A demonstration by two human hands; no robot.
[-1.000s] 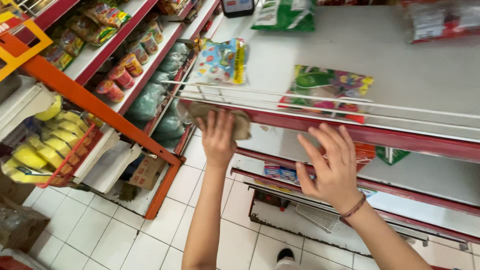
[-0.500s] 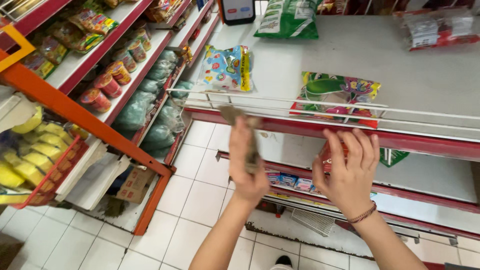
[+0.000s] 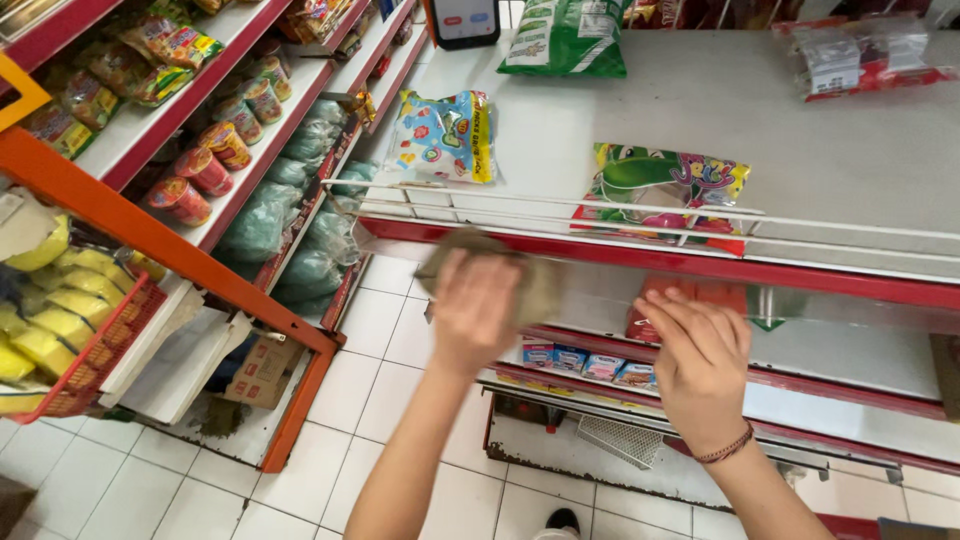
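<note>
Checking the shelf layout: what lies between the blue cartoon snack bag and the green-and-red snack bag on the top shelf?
Head view: bare grey shelf between the blue bag and green-and-red bag.

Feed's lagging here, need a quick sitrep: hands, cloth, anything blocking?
Left hand pressing grey-brown cloth at the red shelf edge. Right hand open, empty, beside it. White wire rail just above the cloth; snack packets behind the rail.
</note>
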